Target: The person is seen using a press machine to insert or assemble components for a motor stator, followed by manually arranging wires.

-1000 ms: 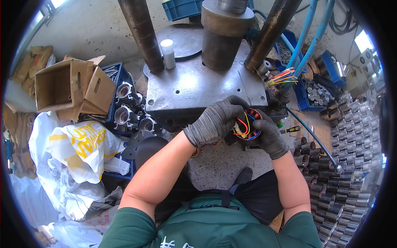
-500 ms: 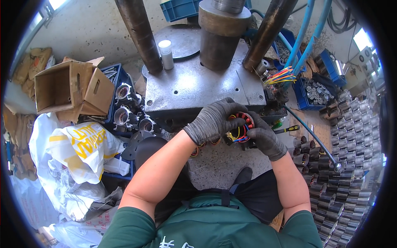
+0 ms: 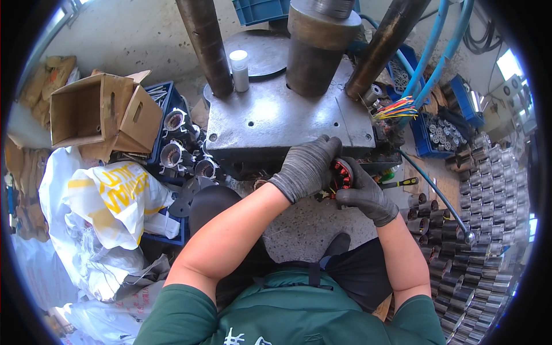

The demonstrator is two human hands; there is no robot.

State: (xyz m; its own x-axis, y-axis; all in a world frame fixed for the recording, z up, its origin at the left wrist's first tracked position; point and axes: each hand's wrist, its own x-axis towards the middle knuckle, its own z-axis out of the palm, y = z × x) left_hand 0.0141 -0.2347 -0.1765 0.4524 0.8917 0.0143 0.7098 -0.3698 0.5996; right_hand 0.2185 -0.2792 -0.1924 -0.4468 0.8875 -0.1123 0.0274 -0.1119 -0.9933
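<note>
In front of the press table's near edge, both my gloved hands are at a motor stator (image 3: 343,175) with red windings and a dark ring-shaped core. My left hand (image 3: 309,167), in a grey knitted glove, covers the stator's left side with its fingers curled over the top. From the right, my right hand (image 3: 368,194) grips it, with the thumb below and fingers along the outer side. The stator's left part and most of its wires are hidden by the gloves.
A press bed (image 3: 287,123) with thick columns carries a white cylindrical container (image 3: 239,70). At left are motor housings (image 3: 173,154), an open cardboard box (image 3: 80,118) and white bags (image 3: 109,213). Stacked metal cylinders (image 3: 489,230), a lever with a ball end (image 3: 470,237) and a screwdriver (image 3: 402,182) lie right.
The stator has turned in my hands, and its yellow and blue wires are now mostly out of sight. My left hand has shifted right, over more of it. The view has moved slightly.
</note>
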